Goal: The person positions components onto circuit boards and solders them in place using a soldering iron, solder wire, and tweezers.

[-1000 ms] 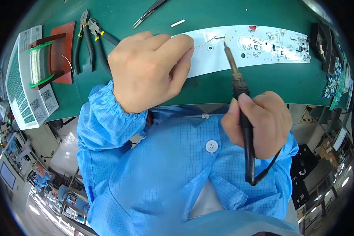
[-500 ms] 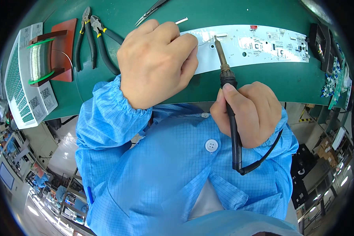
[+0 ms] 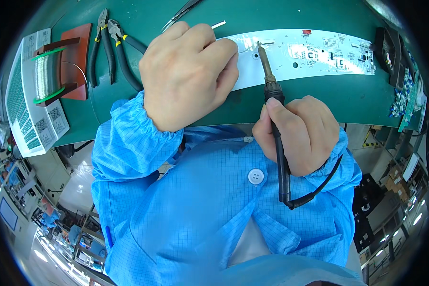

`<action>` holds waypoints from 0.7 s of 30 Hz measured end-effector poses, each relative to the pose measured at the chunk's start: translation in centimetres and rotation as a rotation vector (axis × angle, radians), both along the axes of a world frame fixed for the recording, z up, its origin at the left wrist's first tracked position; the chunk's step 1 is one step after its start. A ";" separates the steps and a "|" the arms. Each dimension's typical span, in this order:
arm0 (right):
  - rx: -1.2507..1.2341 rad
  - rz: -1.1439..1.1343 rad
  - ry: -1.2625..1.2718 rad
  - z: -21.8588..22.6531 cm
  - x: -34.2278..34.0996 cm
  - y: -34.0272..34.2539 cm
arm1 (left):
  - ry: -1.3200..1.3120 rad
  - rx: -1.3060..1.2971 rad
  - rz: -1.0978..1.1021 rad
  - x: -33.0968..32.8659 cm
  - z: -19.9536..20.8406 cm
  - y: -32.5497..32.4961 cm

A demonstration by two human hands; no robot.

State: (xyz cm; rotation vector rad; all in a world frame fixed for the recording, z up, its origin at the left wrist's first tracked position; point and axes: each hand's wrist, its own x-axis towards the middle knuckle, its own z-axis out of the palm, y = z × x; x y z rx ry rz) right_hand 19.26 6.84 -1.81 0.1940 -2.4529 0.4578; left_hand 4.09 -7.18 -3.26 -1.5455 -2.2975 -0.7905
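My right hand grips a soldering iron like a pen, its tip on a long white circuit board, beside a small pale connector. My left hand is closed over the board's left end, knuckles up. A thin solder wire comes out from its fingers toward the iron's tip; the fingertips themselves are hidden. Beyond those knuckles a narrow white strip sticks out.
Tweezers lie at the far edge, two cutting pliers to the left. A solder spool sits on a brown stand beside a white panel. At right are a black holder and a heap of small parts.
The iron's tip has shifted slightly left along the board, and my right hand has moved a little left and up with it. My left hand has barely moved.
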 end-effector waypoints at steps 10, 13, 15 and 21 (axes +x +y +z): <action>0.006 -0.004 -0.015 0.0 0.0 0.0 | -0.026 0.013 -0.001 -0.2 0.4 -0.2; 0.006 -0.009 -0.022 0.1 0.0 0.0 | -0.007 0.045 -0.002 -0.2 0.4 -0.2; 0.005 -0.014 -0.032 0.3 0.1 -0.1 | -0.008 0.042 -0.002 -0.2 0.5 -0.2; -0.045 0.016 -0.012 0.6 0.2 0.1 | -0.023 0.043 -0.010 -0.1 0.5 -0.2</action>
